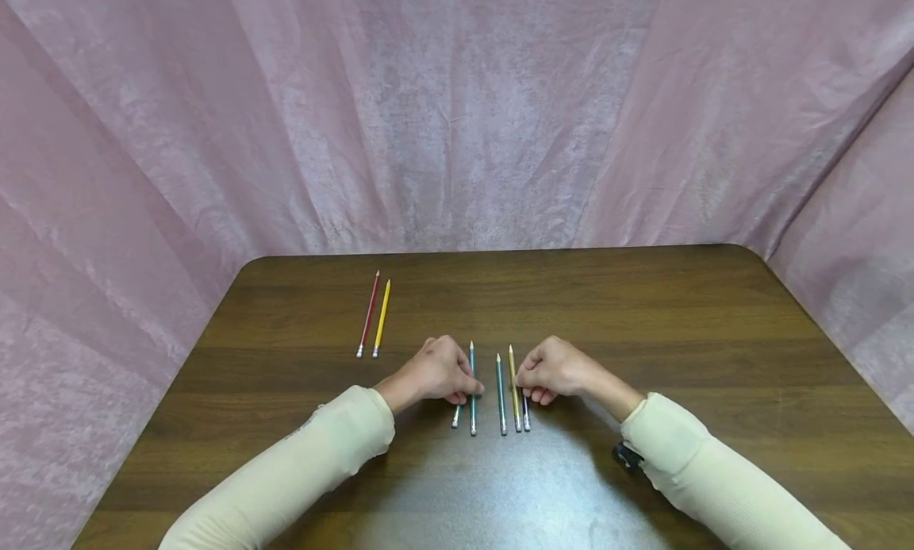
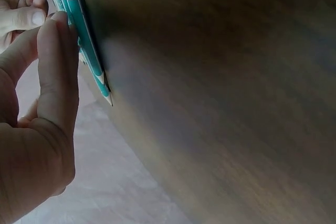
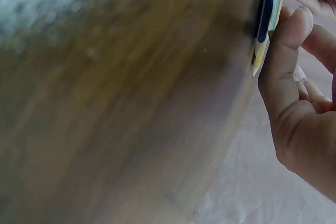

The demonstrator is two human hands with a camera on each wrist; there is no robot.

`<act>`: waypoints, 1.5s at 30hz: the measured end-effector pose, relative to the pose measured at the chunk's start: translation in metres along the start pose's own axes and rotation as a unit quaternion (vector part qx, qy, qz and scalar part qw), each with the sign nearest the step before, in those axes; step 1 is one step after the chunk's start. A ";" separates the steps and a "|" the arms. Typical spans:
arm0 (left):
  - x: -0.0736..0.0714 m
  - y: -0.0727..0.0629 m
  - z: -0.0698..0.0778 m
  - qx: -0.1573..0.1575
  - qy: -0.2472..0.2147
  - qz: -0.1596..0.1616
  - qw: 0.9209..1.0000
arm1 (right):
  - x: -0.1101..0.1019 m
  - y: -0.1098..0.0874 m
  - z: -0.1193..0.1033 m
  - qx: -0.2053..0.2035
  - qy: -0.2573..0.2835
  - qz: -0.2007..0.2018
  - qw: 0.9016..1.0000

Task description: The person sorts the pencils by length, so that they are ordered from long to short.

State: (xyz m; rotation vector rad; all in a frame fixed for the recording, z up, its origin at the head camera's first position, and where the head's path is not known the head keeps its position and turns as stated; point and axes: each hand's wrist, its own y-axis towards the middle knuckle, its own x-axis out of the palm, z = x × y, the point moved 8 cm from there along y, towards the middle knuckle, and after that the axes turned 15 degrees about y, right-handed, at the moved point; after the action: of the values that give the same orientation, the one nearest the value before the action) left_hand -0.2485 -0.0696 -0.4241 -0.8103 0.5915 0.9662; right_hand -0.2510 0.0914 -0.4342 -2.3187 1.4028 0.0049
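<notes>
Pinching pencils w/ both hands at mid-table.
L hand [image 1: 437,371] has fingers curled round a teal pencil [image 1: 472,387], a 2nd pencil just beside it under the hand; R hand [image 1: 553,369] grips a yellow pencil [image 1: 513,383] and a dark blue pencil [image 1: 526,417]. Another teal pencil [image 1: 501,393] lies free btwn them. Red pencil [image 1: 368,314] and yellow pencil [image 1: 382,318] sit side by side, well apart, far left on the table [image 1: 678,312].

Dark brown wood-grain table [image 1: 714,336]; mottled pink curtain [image 1: 457,113]; a red pencil [image 1: 368,313] beside a yellow pencil [image 1: 382,317]; teal pencils [image 1: 472,387], an ochre pencil [image 1: 513,375] and a dark blue pencil [image 1: 526,413]; cream sleeves [image 1: 314,463]
</notes>
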 end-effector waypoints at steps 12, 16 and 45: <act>0.006 0.006 -0.002 -0.025 0.029 -0.011 0.999 | 0.004 0.005 0.001 0.025 -0.054 0.033 0.998; 0.005 0.009 -0.001 -0.043 0.040 -0.010 0.998 | 0.005 0.007 0.000 0.036 -0.067 0.047 0.996; 0.005 0.015 0.000 -0.048 0.049 0.003 0.998 | 0.017 0.012 -0.005 0.042 -0.067 0.023 0.997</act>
State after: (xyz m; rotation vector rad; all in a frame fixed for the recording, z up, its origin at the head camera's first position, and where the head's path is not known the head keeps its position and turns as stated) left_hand -0.2599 -0.0621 -0.4326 -0.9463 0.6350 0.9703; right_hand -0.2541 0.0708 -0.4380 -2.1759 1.3618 0.1113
